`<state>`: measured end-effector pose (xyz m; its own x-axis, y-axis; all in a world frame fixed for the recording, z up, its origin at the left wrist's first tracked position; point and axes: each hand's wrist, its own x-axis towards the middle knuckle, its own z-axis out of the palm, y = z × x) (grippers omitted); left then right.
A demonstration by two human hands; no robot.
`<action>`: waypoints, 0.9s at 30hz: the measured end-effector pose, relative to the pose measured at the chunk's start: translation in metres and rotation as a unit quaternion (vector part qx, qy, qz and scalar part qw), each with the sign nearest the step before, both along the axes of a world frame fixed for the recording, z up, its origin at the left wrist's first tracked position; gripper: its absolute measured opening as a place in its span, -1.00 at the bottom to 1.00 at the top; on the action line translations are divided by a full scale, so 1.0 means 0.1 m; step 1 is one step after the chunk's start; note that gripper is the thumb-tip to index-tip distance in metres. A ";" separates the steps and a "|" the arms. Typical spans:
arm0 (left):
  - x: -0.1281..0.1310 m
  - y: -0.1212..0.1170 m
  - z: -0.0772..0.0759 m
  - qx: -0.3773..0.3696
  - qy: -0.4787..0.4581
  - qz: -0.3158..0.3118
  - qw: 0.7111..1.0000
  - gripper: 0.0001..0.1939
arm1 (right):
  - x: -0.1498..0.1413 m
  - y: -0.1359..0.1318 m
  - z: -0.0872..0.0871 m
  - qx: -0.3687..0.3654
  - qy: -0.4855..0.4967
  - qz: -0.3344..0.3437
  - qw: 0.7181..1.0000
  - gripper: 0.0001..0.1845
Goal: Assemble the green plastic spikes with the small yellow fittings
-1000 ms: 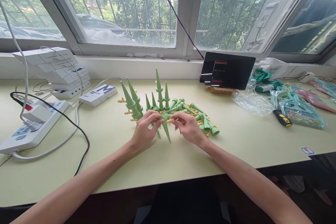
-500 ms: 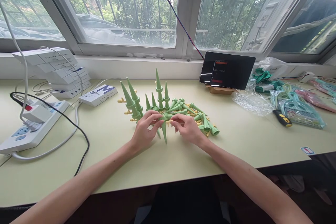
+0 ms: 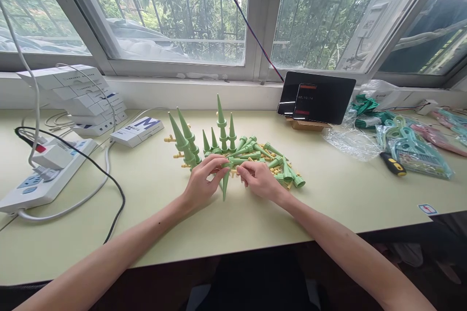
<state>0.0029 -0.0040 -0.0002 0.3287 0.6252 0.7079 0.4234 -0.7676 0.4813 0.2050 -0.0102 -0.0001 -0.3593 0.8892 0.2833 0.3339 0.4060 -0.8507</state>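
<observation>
My left hand (image 3: 202,182) and my right hand (image 3: 260,181) meet over the desk, both pinching one green cone-shaped spike (image 3: 225,185) whose tip points down toward me. My right fingers grip a small yellow piece at its wide end. Just behind lies a pile of green spikes and yellow fittings (image 3: 272,160). Several spikes stand upright (image 3: 222,124) behind my left hand.
Pale green desk (image 3: 233,223) under a window. On the left, a power strip (image 3: 44,177) with cables and stacked white boxes (image 3: 85,99). A dark tablet (image 3: 315,97) stands at the back right, with plastic bags (image 3: 412,148) and a yellow-black tool (image 3: 392,164) to its right.
The held spike has swung: its tip moved from pointing right-down to pointing left-down. Both hands shifted slightly closer together.
</observation>
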 end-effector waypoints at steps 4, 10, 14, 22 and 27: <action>0.00 0.01 -0.01 0.001 -0.002 0.009 1.000 -0.89 | 0.00 -0.01 0.04 0.000 0.016 0.002 1.000 -0.63; 0.00 0.01 -0.01 -0.011 -0.010 0.015 1.000 -0.88 | 0.01 -0.02 0.05 0.002 0.038 -0.001 0.999 -0.75; 0.00 0.01 0.00 -0.024 -0.014 -0.002 1.000 -0.84 | 0.01 0.00 0.02 0.006 0.061 -0.004 0.998 -0.78; -0.01 0.01 -0.03 -0.075 -0.043 -0.029 0.996 -0.79 | 0.00 0.00 0.01 0.015 0.101 -0.006 0.995 -0.80; -0.01 0.02 -0.05 -0.097 -0.054 -0.045 0.993 -0.77 | 0.00 -0.01 0.02 0.013 0.094 -0.007 0.996 -0.81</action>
<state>0.0016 -0.0018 -0.0049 0.3181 0.7247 0.6112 0.2943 -0.6884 0.6630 0.2047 -0.0111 0.0021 -0.2855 0.8856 0.3664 0.1765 0.4244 -0.8881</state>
